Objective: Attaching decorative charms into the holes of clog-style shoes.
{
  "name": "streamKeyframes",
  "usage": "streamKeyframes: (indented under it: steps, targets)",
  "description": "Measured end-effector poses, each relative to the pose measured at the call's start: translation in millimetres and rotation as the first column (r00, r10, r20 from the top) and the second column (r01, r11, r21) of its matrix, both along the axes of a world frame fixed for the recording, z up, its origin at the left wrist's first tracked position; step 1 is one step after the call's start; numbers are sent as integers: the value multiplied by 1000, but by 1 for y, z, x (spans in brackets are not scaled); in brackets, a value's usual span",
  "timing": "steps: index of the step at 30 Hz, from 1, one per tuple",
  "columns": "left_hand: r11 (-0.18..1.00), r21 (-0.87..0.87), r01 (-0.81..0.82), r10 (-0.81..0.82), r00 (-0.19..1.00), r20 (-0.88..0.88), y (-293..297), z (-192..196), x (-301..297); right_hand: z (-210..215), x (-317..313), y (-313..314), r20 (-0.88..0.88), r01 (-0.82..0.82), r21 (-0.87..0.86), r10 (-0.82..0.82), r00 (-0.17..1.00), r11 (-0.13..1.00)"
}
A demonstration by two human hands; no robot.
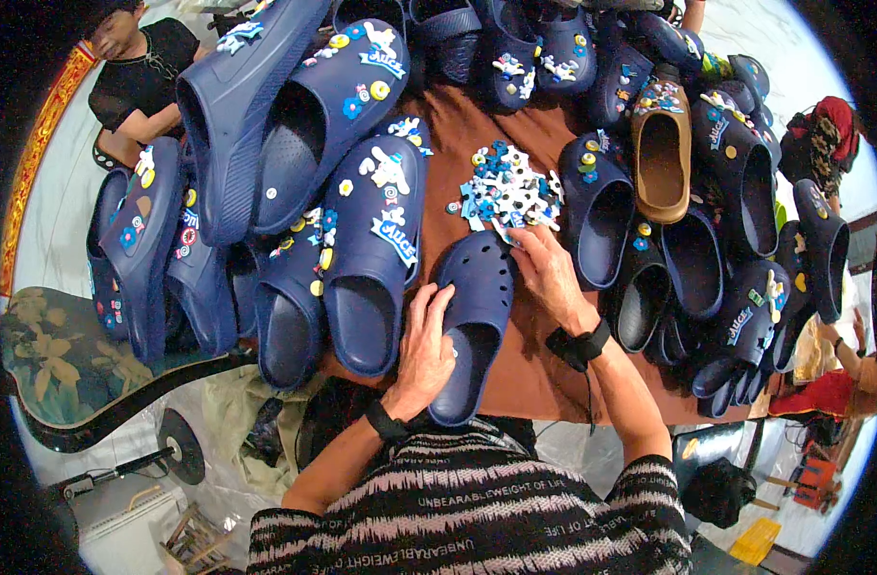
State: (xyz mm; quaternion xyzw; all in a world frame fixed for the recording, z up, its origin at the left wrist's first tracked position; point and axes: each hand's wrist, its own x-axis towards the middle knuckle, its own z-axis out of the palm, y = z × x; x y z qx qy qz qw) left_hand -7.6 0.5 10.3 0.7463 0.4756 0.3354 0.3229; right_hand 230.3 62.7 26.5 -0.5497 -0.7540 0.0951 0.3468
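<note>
A plain navy clog (479, 287) with vent holes in its upper lies in front of me on the brown cloth, toe pointing away. My left hand (421, 350) grips its left side, the fingers resting on the upper near the foot opening. By the clog's toe, my right hand (546, 273) pinches a small white shoe charm (501, 230) between thumb and fingertips; its exact shape is too small to make out. Just beyond is a heap of white, blue and black charms (510, 182).
Decorated navy clogs (373, 249) crowd the left side, some piled up. More clogs stand at the right, including a brown clog (662, 158) and a black clog (642, 297). A person (146, 81) sits at the far left. A dark glossy patterned tabletop (84, 355) lies left.
</note>
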Motion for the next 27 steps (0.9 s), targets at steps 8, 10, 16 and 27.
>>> streamKeyframes:
  steps: [8,10,16,27]
  targets:
    - [1000,-11,-20,20,1000,-17,-1,1,0,4,7,-10,-46,-73,-93,69,997,993]
    - [1000,-15,-19,19,1000,-18,-1,0,0,5,8,-14,-52,-86,-94,81,995,992]
    - [1000,-21,-16,16,1000,-3,-1,1,1,6,14,-14,-24,-123,-10,123,992,992]
    - [1000,-2,-4,3,998,-56,-1,0,1,16,7,-19,220,-92,-91,110,969,992]
